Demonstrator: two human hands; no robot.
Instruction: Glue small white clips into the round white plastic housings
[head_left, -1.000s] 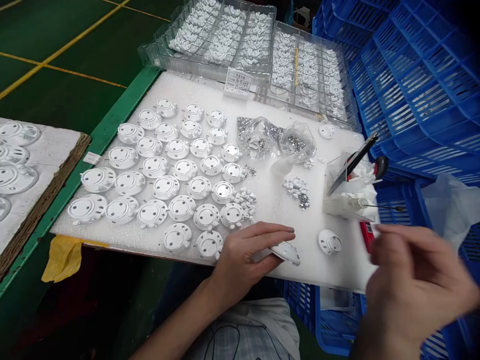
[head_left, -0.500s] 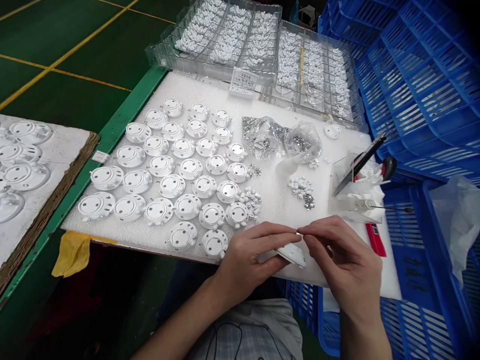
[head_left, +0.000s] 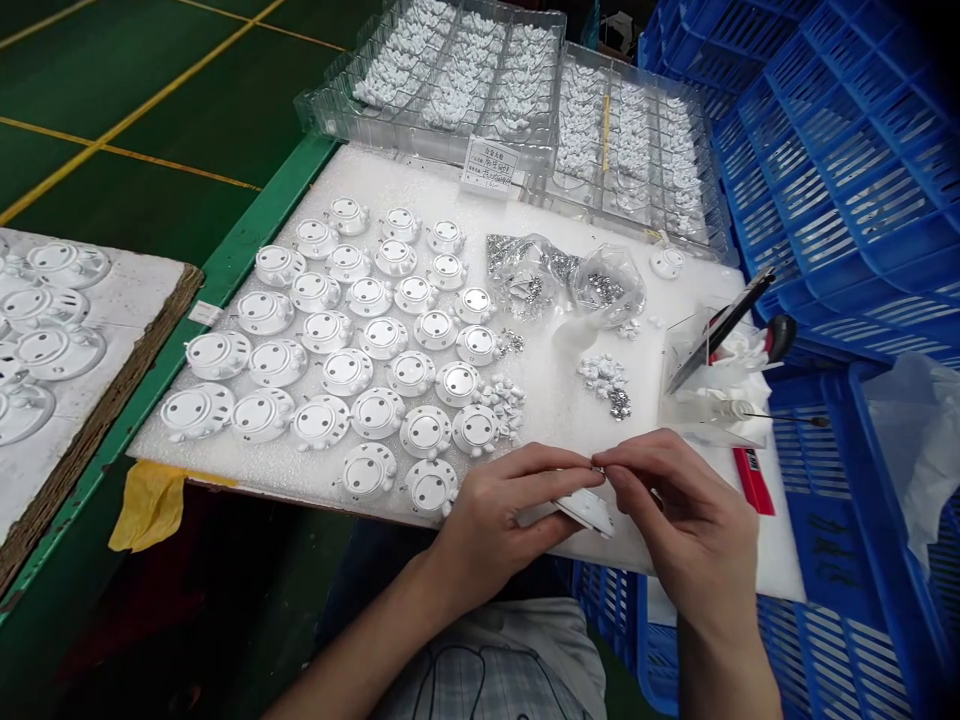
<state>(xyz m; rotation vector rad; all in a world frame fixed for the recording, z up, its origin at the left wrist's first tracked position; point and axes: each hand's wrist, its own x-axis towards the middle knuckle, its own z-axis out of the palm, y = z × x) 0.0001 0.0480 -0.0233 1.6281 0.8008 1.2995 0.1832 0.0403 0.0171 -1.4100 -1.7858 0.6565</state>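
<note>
My left hand is closed around a round white plastic disc, held tilted over the front edge of the foam sheet. The fingertips of my right hand pinch together at the upper rim of that disc, touching my left fingertips. Whatever is between them is too small to make out. Left of my hands stand several rows of round white parts, each with two dark dots on top. Small white pieces and small silvery pieces lie in little piles beyond my hands.
Clear trays of small white pieces stand at the back. Plastic bags with silvery bits lie mid-sheet. On the right are a clear holder with tools, a red object and blue crates. Another board with white parts is at left.
The whole view has shifted very slightly. Both hands stay on the white disc, with the right fingertips still pinched at its rim.
</note>
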